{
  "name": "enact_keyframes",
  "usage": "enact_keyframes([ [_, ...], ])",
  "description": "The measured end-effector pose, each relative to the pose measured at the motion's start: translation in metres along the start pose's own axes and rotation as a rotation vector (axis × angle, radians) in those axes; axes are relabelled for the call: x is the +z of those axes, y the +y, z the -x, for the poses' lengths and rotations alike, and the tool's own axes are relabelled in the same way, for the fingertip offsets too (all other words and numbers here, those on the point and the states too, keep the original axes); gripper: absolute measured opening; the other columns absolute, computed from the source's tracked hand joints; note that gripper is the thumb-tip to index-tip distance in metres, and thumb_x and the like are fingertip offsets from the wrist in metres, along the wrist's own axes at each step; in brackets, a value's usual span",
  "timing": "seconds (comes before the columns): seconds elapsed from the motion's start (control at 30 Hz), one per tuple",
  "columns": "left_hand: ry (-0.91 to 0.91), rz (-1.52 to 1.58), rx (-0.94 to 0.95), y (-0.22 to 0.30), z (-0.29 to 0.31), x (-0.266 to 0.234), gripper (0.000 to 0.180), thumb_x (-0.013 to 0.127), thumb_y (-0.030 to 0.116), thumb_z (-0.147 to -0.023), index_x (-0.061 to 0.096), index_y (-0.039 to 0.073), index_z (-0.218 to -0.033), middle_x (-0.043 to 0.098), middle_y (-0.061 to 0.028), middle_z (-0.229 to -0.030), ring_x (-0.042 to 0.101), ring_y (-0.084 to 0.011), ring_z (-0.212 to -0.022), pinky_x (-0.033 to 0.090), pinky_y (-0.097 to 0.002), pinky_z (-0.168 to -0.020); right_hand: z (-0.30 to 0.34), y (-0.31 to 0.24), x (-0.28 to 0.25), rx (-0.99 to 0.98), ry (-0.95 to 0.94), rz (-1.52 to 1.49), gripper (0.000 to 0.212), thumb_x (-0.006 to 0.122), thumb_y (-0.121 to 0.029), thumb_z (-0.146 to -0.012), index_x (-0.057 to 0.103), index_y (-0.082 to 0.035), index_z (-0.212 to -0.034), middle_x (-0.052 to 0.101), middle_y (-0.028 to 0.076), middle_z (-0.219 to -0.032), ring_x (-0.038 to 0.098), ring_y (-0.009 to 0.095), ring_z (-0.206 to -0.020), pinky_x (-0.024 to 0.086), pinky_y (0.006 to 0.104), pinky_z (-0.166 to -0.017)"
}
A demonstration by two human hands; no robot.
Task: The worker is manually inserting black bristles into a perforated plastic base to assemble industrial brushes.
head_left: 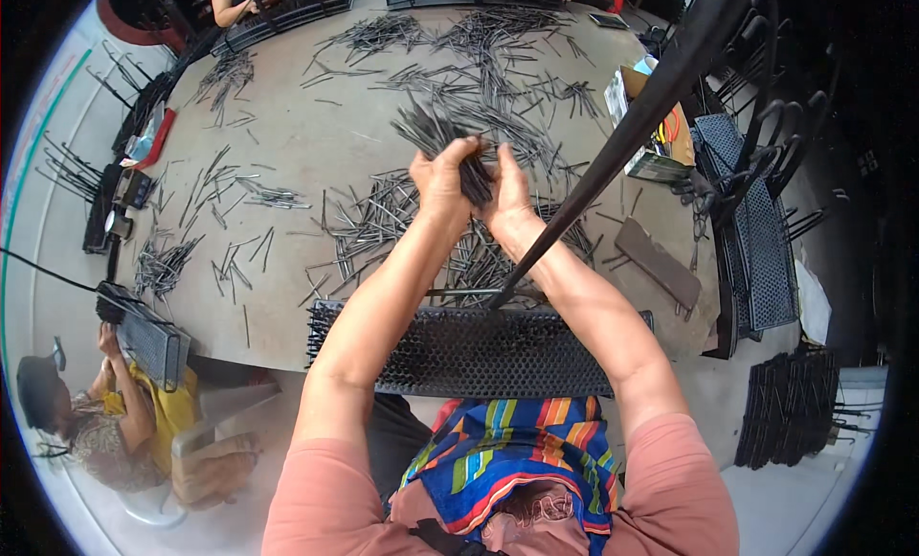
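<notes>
A bundle of thin dark rods (431, 127) is held above the table, both my hands wrapped around its lower part. My left hand (444, 181) grips it from the left, thumb on top. From the right, my right hand (508, 188) closes on the same bundle. The rods fan out a little toward the far left, and my fingers hide part of them. Beneath my hands and forearms lies a loose pile of similar rods (369, 223). Closer to my body, a long black perforated rack (479, 350) lies along the table's near edge, below both forearms.
A dark pole (622, 144) slants across the view on the right. More rods (493, 63) are strewn over the far table. A flat brown plate (657, 265) and a box with tools (661, 139) sit to the right. Other people work at the far side and left.
</notes>
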State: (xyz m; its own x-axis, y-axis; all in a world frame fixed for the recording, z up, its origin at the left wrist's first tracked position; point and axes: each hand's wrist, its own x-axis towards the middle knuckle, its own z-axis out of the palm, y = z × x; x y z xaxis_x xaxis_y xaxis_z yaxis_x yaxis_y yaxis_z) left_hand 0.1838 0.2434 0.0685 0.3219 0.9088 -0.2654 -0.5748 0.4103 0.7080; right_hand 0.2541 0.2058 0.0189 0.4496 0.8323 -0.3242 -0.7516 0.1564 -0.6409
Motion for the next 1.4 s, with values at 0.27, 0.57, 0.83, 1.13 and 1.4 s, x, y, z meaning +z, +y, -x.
enact_keyframes([
  [0.27, -0.026, -0.175, -0.209, -0.016, -0.025, -0.032, 0.05, 0.081, 0.006, -0.065, 0.051, -0.004, -0.104, 0.064, -0.0122, -0.082, 0.064, -0.0241, -0.071, 0.055, -0.0379, -0.065, -0.009, 0.015, -0.017, -0.089, 0.188, 0.365, 0.038, 0.06, -0.044, -0.093, 0.066, -0.01, -0.108, 0.066, 0.002, -0.102, 0.06, 0.018, -0.095, 0.049, 0.035, -0.085],
  [0.57, -0.475, -0.487, -0.267, 0.011, -0.021, -0.073, 0.047, 0.08, -0.005, -0.059, 0.066, -0.002, -0.104, 0.069, -0.0112, -0.091, 0.067, -0.0229, -0.076, 0.056, -0.0389, -0.067, -0.025, -0.007, -0.027, 0.254, -0.369, 0.069, 0.048, 0.071, -0.038, -0.087, 0.062, -0.005, -0.12, 0.066, 0.007, -0.117, 0.06, 0.023, -0.107, 0.045, 0.0375, -0.097],
  [0.83, -0.672, -1.034, -0.193, 0.015, -0.012, -0.066, 0.047, 0.081, 0.001, -0.052, 0.065, -0.004, -0.096, 0.068, -0.0113, -0.087, 0.066, -0.0224, -0.073, 0.054, -0.0355, -0.062, -0.058, -0.012, -0.069, 0.11, -0.272, 0.165, 0.034, 0.061, -0.029, -0.095, 0.063, 0.003, -0.108, 0.065, 0.019, -0.115, 0.059, 0.03, -0.11, 0.044, 0.0429, -0.099],
  [1.13, -0.41, -2.111, 0.061, 0.043, -0.037, -0.108, 0.037, 0.073, 0.027, -0.073, 0.07, 0.002, -0.101, 0.07, -0.0202, -0.103, 0.068, -0.0331, -0.098, 0.055, -0.0417, -0.082, -0.05, 0.001, -0.067, -0.167, 0.25, 0.258, 0.024, 0.051, -0.02, -0.094, 0.063, -0.006, -0.079, 0.065, 0.008, -0.072, 0.06, 0.019, -0.068, 0.044, 0.0284, -0.065],
  [1.4, 0.093, -0.919, -0.169, 0.104, -0.064, -0.165, 0.022, 0.078, 0.014, -0.074, 0.064, -0.001, -0.081, 0.064, -0.0097, -0.072, 0.061, -0.0214, -0.059, 0.049, -0.0384, -0.05, 0.0, -0.082, -0.158, -0.305, 0.223, 1.054, 0.042, 0.076, -0.014, -0.073, 0.066, 0.008, -0.108, 0.072, 0.014, -0.094, 0.067, 0.02, -0.078, 0.052, 0.0303, -0.076],
])
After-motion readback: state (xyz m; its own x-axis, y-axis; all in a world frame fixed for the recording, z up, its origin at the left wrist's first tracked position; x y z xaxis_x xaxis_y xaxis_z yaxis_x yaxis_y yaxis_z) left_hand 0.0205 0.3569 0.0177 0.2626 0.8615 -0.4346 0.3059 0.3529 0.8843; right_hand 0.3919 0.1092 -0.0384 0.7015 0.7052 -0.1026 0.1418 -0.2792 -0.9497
